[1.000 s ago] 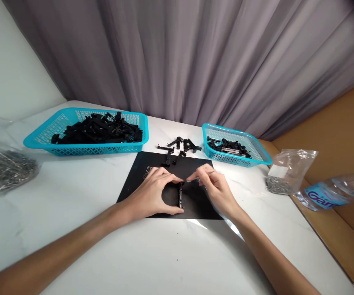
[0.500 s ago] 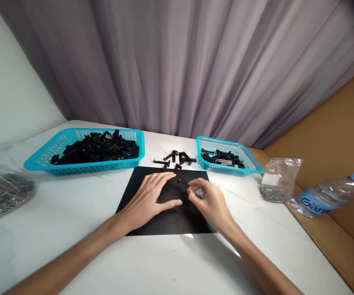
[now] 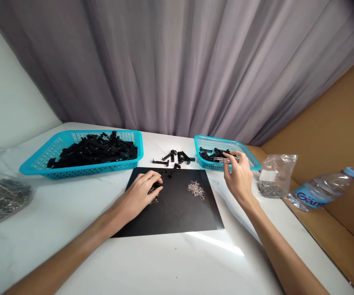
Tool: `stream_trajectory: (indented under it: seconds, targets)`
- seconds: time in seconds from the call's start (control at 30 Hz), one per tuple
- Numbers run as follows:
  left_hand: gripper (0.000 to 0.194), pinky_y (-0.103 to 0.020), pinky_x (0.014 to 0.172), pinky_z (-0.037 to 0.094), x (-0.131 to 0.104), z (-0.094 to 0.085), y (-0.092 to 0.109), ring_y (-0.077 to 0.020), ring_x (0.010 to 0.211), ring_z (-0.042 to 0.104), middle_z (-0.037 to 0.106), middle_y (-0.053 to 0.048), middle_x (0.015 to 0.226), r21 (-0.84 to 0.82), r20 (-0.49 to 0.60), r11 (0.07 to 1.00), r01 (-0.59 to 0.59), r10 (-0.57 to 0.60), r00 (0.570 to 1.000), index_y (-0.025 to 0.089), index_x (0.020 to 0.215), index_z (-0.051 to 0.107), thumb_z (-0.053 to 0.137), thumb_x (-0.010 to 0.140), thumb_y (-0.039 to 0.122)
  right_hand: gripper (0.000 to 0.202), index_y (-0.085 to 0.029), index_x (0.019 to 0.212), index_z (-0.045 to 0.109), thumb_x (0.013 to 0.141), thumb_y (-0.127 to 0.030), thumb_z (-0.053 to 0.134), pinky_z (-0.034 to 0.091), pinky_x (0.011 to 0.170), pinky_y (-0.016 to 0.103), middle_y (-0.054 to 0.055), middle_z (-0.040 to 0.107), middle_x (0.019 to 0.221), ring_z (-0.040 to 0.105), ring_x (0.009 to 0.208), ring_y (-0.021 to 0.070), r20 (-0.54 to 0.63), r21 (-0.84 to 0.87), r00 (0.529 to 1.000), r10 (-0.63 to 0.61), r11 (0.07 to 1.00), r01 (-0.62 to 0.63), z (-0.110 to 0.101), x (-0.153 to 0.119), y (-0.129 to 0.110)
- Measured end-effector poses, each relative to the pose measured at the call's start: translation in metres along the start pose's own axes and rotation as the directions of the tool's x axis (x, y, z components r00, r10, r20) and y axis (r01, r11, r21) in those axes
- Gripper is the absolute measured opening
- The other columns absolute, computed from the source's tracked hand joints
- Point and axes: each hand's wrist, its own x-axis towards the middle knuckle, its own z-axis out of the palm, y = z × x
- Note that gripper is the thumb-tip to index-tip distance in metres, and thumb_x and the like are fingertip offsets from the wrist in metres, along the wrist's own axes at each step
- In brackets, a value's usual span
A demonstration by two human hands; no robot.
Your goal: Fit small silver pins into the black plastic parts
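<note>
My left hand (image 3: 143,188) is low over the left part of a black mat (image 3: 177,217), fingers curled towards the thumb; whatever lies between them is hidden. Small metal pieces (image 3: 154,200) show under its thumb. My right hand (image 3: 240,177) reaches over the front rim of the right blue basket (image 3: 206,164), thumb and fingers apart. Just at its fingertips lie black plastic parts with silver strips (image 3: 219,159). A pile of small shiny metal pieces (image 3: 197,190) rests on the mat's right side. Small black parts (image 3: 169,174) lie by the mat's far edge.
Behind the mat, several black clip-like parts (image 3: 173,155) lie on the white table. A larger blue basket (image 3: 81,172) heaped with black parts stands left. Bags of metal pieces sit at far left (image 3: 6,200) and right (image 3: 271,188), beside a water bottle (image 3: 321,190).
My right hand has moved from the mat to the right basket; the black part it held no longer shows in it. My left hand has shifted left and curled its fingers.
</note>
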Motion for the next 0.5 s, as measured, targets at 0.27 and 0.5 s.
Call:
stream_trajectory:
  seconds: [0.27,0.5]
  targets:
    - [0.018,-0.042,0.099,0.050,-0.004,-0.005,0.015,-0.0229,0.103,0.065,0.062,-0.007,0.126,-0.195,-0.139,0.980,0.047,-0.075,0.987,0.022,0.100,0.061,0.052,0.101,0.037,0.025,-0.023,0.108,0.070,0.104,-0.030,0.047,0.052,0.082,0.038,0.009,0.069,0.104,0.066,0.099,0.0262,0.441,0.423,0.847,-0.297,0.901,0.096,-0.018,-0.014,-0.033]
    - [0.015,-0.038,0.093,0.052,-0.011,-0.005,0.034,-0.0205,0.103,0.064,0.061,-0.006,0.127,-0.312,-0.065,0.949,0.047,-0.071,0.995,0.023,0.104,0.059,0.051,0.101,0.035,0.035,-0.028,0.130,0.067,0.103,-0.023,0.045,0.054,0.078,0.036,0.008,0.062,0.113,0.068,0.090,0.0218,0.533,0.420,0.791,-0.300,0.905,0.060,-0.015,-0.019,-0.035]
